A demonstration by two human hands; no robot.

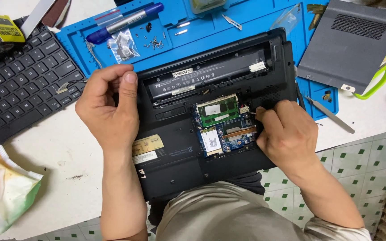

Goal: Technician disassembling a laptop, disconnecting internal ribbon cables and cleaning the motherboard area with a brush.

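The right hand (287, 136) hides its fingertips' grip inside the laptop (175, 151); the keyboard (18, 85) runs off the left edge.

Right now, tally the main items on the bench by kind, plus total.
Laptop, underside up: 1
Loose keyboard: 1
Blue work mat: 1
Grey cover panel: 1
Blue marker pen: 1
Tweezers: 1
Small plastic bag: 1
Total: 7

Bright even overhead light, soft short shadows under hands, sharp focus, slight wide-angle stretch at edges.
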